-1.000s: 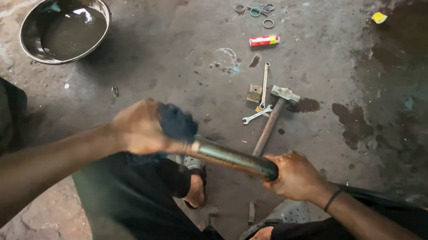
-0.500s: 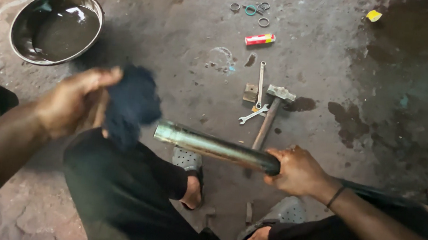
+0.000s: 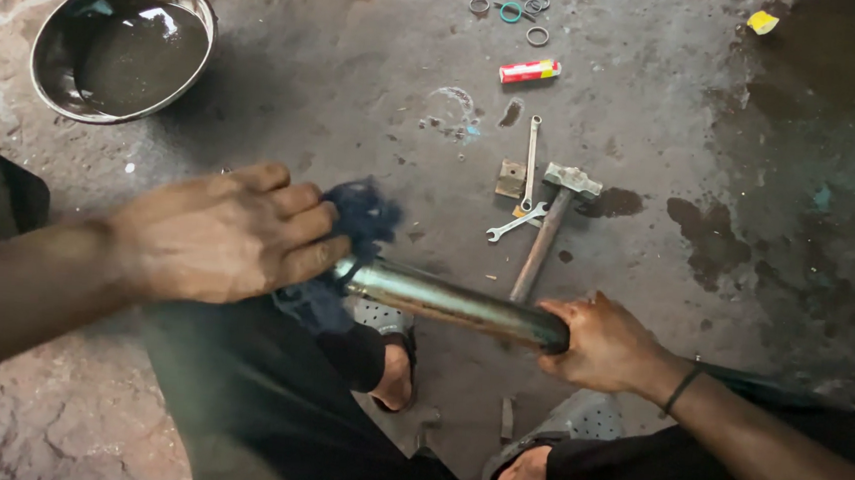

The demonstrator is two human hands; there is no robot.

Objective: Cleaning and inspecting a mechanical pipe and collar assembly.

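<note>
My right hand [image 3: 606, 343] grips one end of a shiny metal tube [image 3: 448, 302] that lies nearly level above my knees. My left hand [image 3: 232, 231] holds a dark blue rag [image 3: 359, 220] bunched against the tube's other end, and its fingers cover that tip. A dark band circles my right wrist. Below the tube my dark trousers and both sandalled feet show.
On the concrete floor beyond the tube lie a hammer [image 3: 549, 218], two spanners [image 3: 527, 177], a small metal block [image 3: 510, 179], a red tube-shaped thing [image 3: 530, 72], several rings [image 3: 512, 10] and a yellow scrap [image 3: 761, 21]. A steel bowl of dark liquid [image 3: 120, 43] stands at the far left.
My left hand, which had swung off to the left with the rag, has come back to the tube's end. The right hand has kept its grip.
</note>
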